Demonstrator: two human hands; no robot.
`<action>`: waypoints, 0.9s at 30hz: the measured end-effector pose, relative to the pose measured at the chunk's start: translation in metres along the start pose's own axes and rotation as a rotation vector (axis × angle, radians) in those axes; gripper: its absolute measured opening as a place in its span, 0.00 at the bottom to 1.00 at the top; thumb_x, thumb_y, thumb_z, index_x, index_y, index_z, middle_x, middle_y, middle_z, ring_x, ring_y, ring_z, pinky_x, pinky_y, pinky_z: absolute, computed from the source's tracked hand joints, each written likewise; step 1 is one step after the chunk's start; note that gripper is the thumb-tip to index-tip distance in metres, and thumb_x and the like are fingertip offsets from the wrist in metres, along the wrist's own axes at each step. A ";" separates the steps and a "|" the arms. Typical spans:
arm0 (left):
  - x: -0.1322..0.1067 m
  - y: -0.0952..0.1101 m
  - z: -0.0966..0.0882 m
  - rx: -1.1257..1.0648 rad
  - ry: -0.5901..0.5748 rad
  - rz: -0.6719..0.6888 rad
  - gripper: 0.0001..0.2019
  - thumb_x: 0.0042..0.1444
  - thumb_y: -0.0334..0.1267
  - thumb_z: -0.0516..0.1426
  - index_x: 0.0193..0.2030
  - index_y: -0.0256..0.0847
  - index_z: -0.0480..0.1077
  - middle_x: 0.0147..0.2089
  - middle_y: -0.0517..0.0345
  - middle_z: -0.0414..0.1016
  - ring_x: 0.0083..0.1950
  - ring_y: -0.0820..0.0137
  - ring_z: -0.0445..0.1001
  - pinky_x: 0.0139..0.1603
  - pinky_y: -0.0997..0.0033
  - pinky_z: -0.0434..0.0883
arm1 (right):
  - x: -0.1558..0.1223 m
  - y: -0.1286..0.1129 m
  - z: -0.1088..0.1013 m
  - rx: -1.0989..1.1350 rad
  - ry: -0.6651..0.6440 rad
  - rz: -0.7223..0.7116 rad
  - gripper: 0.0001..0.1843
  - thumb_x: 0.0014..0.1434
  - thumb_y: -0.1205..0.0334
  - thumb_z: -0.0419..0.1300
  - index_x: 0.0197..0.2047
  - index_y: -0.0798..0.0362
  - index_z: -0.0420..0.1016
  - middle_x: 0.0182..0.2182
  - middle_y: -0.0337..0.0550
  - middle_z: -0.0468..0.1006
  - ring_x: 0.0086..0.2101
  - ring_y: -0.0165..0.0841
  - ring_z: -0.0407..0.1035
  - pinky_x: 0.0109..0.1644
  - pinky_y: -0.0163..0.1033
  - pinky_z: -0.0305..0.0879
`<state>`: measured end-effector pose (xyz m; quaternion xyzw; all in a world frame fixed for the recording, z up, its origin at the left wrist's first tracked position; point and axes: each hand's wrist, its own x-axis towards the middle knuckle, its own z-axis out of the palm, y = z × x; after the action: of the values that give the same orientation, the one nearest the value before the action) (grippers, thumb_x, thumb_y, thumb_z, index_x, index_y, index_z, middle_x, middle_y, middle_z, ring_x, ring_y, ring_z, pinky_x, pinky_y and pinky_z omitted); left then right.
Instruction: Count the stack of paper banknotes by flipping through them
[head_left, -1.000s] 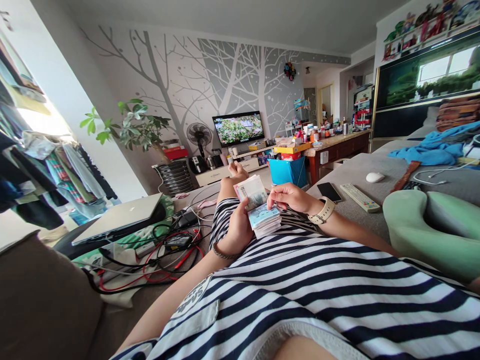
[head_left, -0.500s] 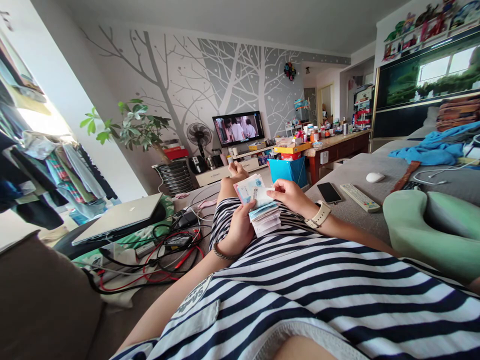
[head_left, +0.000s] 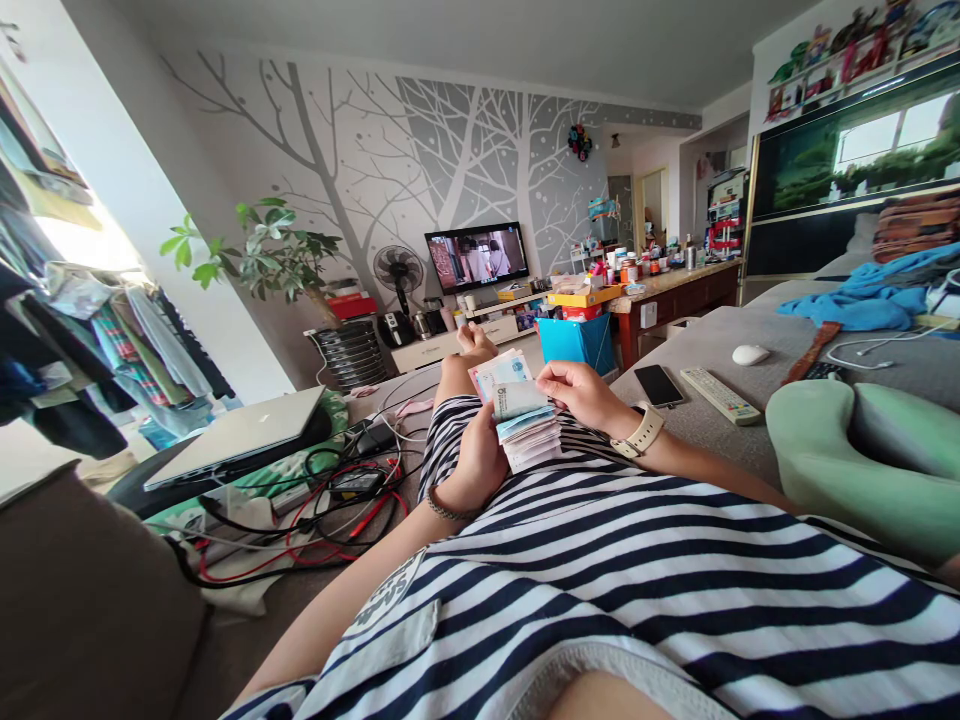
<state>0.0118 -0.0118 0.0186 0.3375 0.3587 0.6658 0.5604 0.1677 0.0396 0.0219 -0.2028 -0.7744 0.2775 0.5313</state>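
While left hand (head_left: 480,462) clasps the banknote stack (head_left: 531,442) and right hand (head_left: 581,392) pinches its top, I judge: light, limp, slippery; hold by edges.

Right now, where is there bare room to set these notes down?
The notes would likely fit on the bare sofa strip to the right, bordered by the remote, the right forearm and the green cushion. A smaller bare patch lies between phone and mouse. The left side is crowded: laptop and tangled cables.

Banknotes (head_left: 525,425) between hands, laptop (head_left: 236,435) left, remote (head_left: 720,395) right
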 end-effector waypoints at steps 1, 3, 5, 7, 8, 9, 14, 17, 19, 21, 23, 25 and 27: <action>0.000 0.000 0.000 0.005 0.001 0.005 0.08 0.54 0.33 0.54 0.37 0.35 0.74 0.28 0.54 0.78 0.34 0.63 0.78 0.41 0.66 0.73 | 0.000 0.000 0.000 0.001 -0.002 0.000 0.16 0.59 0.50 0.56 0.30 0.55 0.68 0.22 0.35 0.64 0.24 0.27 0.58 0.29 0.33 0.54; 0.001 0.000 0.000 0.003 -0.008 0.013 0.08 0.54 0.32 0.54 0.36 0.35 0.74 0.29 0.53 0.78 0.38 0.60 0.78 0.44 0.64 0.73 | 0.000 0.000 -0.001 0.001 -0.003 -0.001 0.16 0.60 0.50 0.56 0.31 0.55 0.69 0.22 0.35 0.64 0.24 0.27 0.58 0.29 0.33 0.54; 0.002 0.000 -0.001 -0.008 -0.042 0.009 0.08 0.54 0.32 0.53 0.36 0.37 0.74 0.30 0.53 0.79 0.44 0.57 0.78 0.47 0.61 0.73 | 0.000 -0.001 -0.001 0.000 -0.008 -0.003 0.16 0.60 0.50 0.56 0.31 0.55 0.69 0.22 0.35 0.64 0.24 0.27 0.58 0.29 0.33 0.54; 0.002 -0.001 -0.001 -0.022 -0.091 0.002 0.08 0.54 0.32 0.54 0.35 0.38 0.74 0.31 0.53 0.79 0.47 0.56 0.77 0.50 0.58 0.72 | 0.000 -0.001 -0.001 0.001 -0.014 -0.006 0.15 0.60 0.51 0.56 0.32 0.56 0.69 0.22 0.35 0.64 0.24 0.27 0.58 0.28 0.33 0.54; 0.002 -0.001 -0.001 -0.028 -0.115 0.000 0.07 0.54 0.33 0.54 0.35 0.38 0.74 0.31 0.53 0.79 0.49 0.55 0.76 0.50 0.58 0.72 | 0.000 -0.002 -0.001 0.003 -0.017 -0.005 0.15 0.60 0.51 0.56 0.31 0.56 0.69 0.22 0.35 0.64 0.23 0.27 0.58 0.28 0.33 0.54; 0.003 -0.001 -0.001 -0.031 -0.137 0.000 0.07 0.54 0.33 0.54 0.35 0.38 0.74 0.32 0.52 0.79 0.49 0.55 0.76 0.51 0.57 0.72 | 0.000 -0.002 -0.001 0.006 -0.020 -0.004 0.15 0.60 0.51 0.56 0.31 0.56 0.69 0.21 0.35 0.64 0.23 0.27 0.58 0.28 0.33 0.54; 0.005 -0.003 -0.004 -0.029 -0.197 0.013 0.09 0.53 0.35 0.54 0.37 0.35 0.74 0.33 0.50 0.79 0.48 0.56 0.76 0.49 0.60 0.72 | 0.000 -0.002 -0.001 0.042 -0.037 0.012 0.15 0.60 0.51 0.57 0.32 0.56 0.69 0.21 0.34 0.64 0.22 0.26 0.58 0.27 0.32 0.55; 0.007 -0.003 -0.005 -0.041 -0.228 0.017 0.10 0.53 0.36 0.56 0.38 0.34 0.74 0.33 0.50 0.79 0.46 0.58 0.77 0.48 0.62 0.73 | 0.000 -0.002 -0.001 0.063 -0.046 0.016 0.15 0.60 0.52 0.57 0.32 0.56 0.69 0.22 0.34 0.64 0.21 0.25 0.58 0.25 0.32 0.55; 0.007 -0.003 -0.004 -0.049 -0.236 0.019 0.11 0.52 0.36 0.57 0.39 0.33 0.74 0.33 0.50 0.79 0.44 0.59 0.78 0.47 0.63 0.73 | 0.000 -0.002 -0.001 0.065 -0.049 0.018 0.15 0.60 0.52 0.57 0.31 0.56 0.69 0.22 0.34 0.64 0.20 0.25 0.58 0.25 0.31 0.55; 0.006 -0.001 -0.003 -0.050 -0.220 0.017 0.10 0.51 0.36 0.58 0.38 0.33 0.74 0.33 0.51 0.79 0.42 0.60 0.78 0.46 0.63 0.73 | -0.001 -0.003 -0.001 0.060 -0.050 0.017 0.15 0.60 0.52 0.57 0.31 0.56 0.69 0.21 0.34 0.64 0.20 0.25 0.58 0.24 0.31 0.55; 0.004 0.000 -0.002 -0.049 -0.200 0.014 0.10 0.50 0.36 0.58 0.37 0.33 0.74 0.32 0.52 0.79 0.40 0.60 0.78 0.45 0.63 0.74 | -0.001 -0.003 -0.001 0.056 -0.052 0.016 0.15 0.60 0.51 0.57 0.31 0.56 0.69 0.21 0.34 0.64 0.20 0.25 0.58 0.24 0.31 0.55; 0.004 0.000 -0.001 -0.053 -0.199 0.021 0.09 0.50 0.36 0.58 0.36 0.33 0.74 0.32 0.52 0.79 0.40 0.60 0.78 0.44 0.63 0.74 | -0.001 -0.002 -0.002 0.054 -0.056 0.016 0.15 0.60 0.51 0.56 0.31 0.56 0.69 0.21 0.34 0.64 0.20 0.25 0.58 0.24 0.31 0.55; 0.005 0.000 -0.002 -0.057 -0.212 0.027 0.09 0.50 0.36 0.58 0.36 0.34 0.73 0.32 0.52 0.79 0.40 0.60 0.78 0.44 0.63 0.74 | 0.000 -0.001 -0.002 0.055 -0.057 0.013 0.15 0.60 0.51 0.56 0.31 0.55 0.69 0.21 0.34 0.64 0.20 0.25 0.58 0.24 0.31 0.55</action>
<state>0.0099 -0.0071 0.0177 0.3948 0.2735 0.6438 0.5957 0.1698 0.0387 0.0231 -0.1851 -0.7799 0.3076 0.5127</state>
